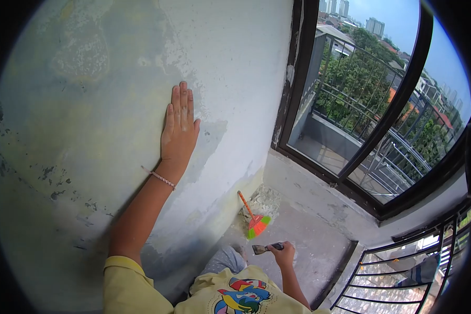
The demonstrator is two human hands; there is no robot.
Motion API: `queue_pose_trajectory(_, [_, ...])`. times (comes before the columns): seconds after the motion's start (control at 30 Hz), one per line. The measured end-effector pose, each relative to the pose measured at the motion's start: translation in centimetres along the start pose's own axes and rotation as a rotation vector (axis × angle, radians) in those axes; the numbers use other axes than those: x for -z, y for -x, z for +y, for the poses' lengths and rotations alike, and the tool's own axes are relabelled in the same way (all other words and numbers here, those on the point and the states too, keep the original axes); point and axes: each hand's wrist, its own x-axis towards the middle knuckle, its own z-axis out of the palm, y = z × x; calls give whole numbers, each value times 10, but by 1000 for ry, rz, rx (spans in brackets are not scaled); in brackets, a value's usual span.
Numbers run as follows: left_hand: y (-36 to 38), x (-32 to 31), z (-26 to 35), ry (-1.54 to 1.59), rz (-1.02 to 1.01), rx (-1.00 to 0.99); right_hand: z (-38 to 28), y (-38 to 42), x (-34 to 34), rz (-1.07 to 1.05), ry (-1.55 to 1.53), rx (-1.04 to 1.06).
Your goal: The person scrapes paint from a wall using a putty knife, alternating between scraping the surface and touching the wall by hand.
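Note:
My left hand [180, 123] lies flat against the wall [240, 78], fingers stretched upward, with a braided bracelet [163, 179] on the wrist. Around it the wall is patchy, with grey and yellowish areas where paint has come off and white paint to the right. Low in front of my body, my right hand [283, 255] is wrapped round the dark handle of a putty knife [260, 249], whose blade points left, away from the wall surface. Beyond the putty knife, a small broom [257, 225] with orange and green bristles leans at the foot of the wall.
Scraped paint flakes [261, 201] are heaped in the corner behind the broom. A dark-framed window [345, 180] looks onto a railed balcony. At the lower right is a black metal railing [387, 287] beside the floor ledge [340, 272].

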Motion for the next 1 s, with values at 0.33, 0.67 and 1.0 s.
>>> queue_pose_trajectory(0.33, [17, -33, 129, 200, -50, 49, 24, -79, 34, 114, -154, -216])
queue_pose_trajectory(0.67, [16, -46, 234, 430, -234, -47, 50, -167, 106, 208, 2, 34])
queue_pose_trajectory(1.0, [9, -75, 283, -22, -313, -423, 111, -224, 157, -11, -142, -261])
